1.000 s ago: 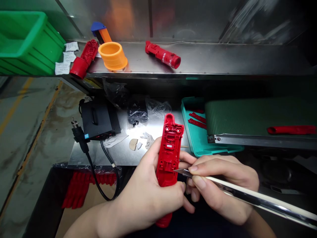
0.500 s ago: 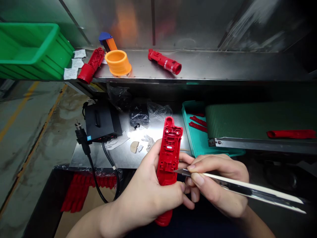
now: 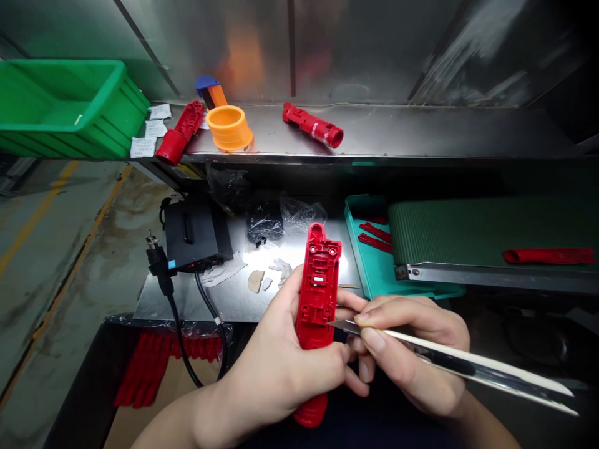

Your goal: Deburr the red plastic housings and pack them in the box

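My left hand point(image 3: 290, 355) is wrapped round a long red plastic housing point(image 3: 319, 284), its moulded inner side facing up. The thumb crosses its lower part and hides a stretch of it. In my right hand point(image 3: 416, 349) is a slim craft knife point(image 3: 472, 362), pinched like a pen between thumb and fingers. Its pointed blade lies at the right edge of the housing, just above my left thumb; whether it touches cannot be made out. The knife's back end points to the lower right.
A green bin point(image 3: 79, 125), an orange ring point(image 3: 230, 128) and red housings point(image 3: 313, 125) stand on the steel shelf. Below are a black box with a cable point(image 3: 194, 234), a teal tray point(image 3: 369, 268) and a green conveyor belt point(image 3: 468, 231). More red parts point(image 3: 145, 368) fill a carton at lower left.
The background sits slightly lower in the picture, as the camera has tilted a little. The hands, housing and knife keep nearly the same pose.
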`<state>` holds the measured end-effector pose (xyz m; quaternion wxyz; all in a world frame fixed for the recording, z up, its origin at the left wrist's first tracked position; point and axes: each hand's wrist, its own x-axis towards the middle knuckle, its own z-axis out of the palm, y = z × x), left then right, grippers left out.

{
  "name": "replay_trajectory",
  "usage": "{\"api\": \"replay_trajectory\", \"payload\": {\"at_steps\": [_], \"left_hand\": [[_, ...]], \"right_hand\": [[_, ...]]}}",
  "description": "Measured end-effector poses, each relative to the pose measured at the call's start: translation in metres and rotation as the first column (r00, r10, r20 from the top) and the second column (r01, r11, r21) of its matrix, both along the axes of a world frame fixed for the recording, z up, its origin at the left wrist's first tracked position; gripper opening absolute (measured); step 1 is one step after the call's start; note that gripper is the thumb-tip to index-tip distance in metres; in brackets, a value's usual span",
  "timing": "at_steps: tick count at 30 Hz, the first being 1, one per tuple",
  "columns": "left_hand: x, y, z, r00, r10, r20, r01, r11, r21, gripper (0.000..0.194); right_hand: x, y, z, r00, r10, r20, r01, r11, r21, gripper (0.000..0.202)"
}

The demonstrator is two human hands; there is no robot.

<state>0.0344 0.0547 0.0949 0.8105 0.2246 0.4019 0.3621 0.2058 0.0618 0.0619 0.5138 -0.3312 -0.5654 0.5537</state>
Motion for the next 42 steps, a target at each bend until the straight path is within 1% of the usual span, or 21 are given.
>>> {"api": "replay_trajectory", "payload": {"at_steps": [4, 10, 15, 18, 23, 25, 29, 32, 35, 38, 40, 42], "left_hand": [[-0.0001, 0.0005, -0.0002, 1.000, 0.003, -0.010, -0.003, 1.000, 0.006, 0.037], [0.0002, 0.0012, 0.0022, 0.999, 0.003, -0.049, -0.005, 0.999, -0.036, 0.041], [0.0006, -0.0001, 0.0010, 1.000, 0.017, -0.004, -0.017, 1.000, -0.019, 0.040], [0.0009, -0.0005, -0.0003, 1.000, 0.022, 0.021, -0.022, 1.000, 0.005, 0.038], [0.0004, -0.0020, -0.0031, 0.999, 0.028, 0.028, -0.029, 0.999, 0.032, 0.043], [0.0003, -0.0031, -0.0041, 0.999, 0.027, 0.023, -0.028, 0.999, 0.035, 0.042], [0.0018, -0.0045, -0.0045, 0.999, 0.041, -0.013, -0.040, 0.999, 0.031, 0.038], [0.0033, -0.0046, -0.0027, 0.999, 0.027, -0.033, -0.026, 0.999, 0.032, 0.039], [0.0035, -0.0043, -0.0010, 0.999, -0.007, -0.034, 0.009, 0.999, 0.036, 0.039], [0.0030, -0.0042, -0.0017, 1.000, 0.001, -0.018, 0.000, 0.999, 0.050, 0.039], [0.0026, -0.0043, -0.0036, 1.000, 0.017, -0.007, -0.017, 0.998, 0.063, 0.040], [0.0023, -0.0041, -0.0060, 1.000, 0.015, -0.013, -0.014, 0.997, 0.075, 0.039]], "right_hand": [[0.0009, 0.0000, -0.0012, 1.000, 0.030, -0.010, -0.030, 1.000, -0.002, 0.026], [0.0018, 0.0007, -0.0004, 0.998, 0.054, -0.021, -0.055, 0.998, -0.029, 0.025], [0.0003, -0.0005, -0.0004, 0.995, 0.063, -0.080, -0.069, 0.995, -0.079, 0.024], [-0.0010, -0.0010, -0.0021, 0.990, 0.058, -0.125, -0.067, 0.995, -0.072, 0.024], [-0.0011, -0.0003, -0.0024, 0.997, 0.034, -0.063, -0.035, 0.999, -0.016, 0.025], [-0.0006, -0.0006, -0.0020, 0.998, 0.032, -0.050, -0.032, 0.999, -0.013, 0.025], [0.0005, -0.0022, -0.0027, 0.998, 0.035, -0.054, -0.036, 0.999, -0.026, 0.026], [0.0006, -0.0031, -0.0043, 0.998, 0.028, -0.055, -0.030, 0.998, -0.046, 0.027], [-0.0010, -0.0022, -0.0046, 0.998, 0.020, -0.062, -0.022, 0.999, -0.042, 0.027], [-0.0029, -0.0011, -0.0043, 0.996, 0.022, -0.083, -0.024, 0.999, -0.027, 0.024], [-0.0022, -0.0027, -0.0056, 0.995, 0.022, -0.097, -0.026, 0.999, -0.045, 0.022], [0.0016, -0.0073, -0.0088, 0.994, 0.024, -0.109, -0.034, 0.995, -0.090, 0.021]]}}
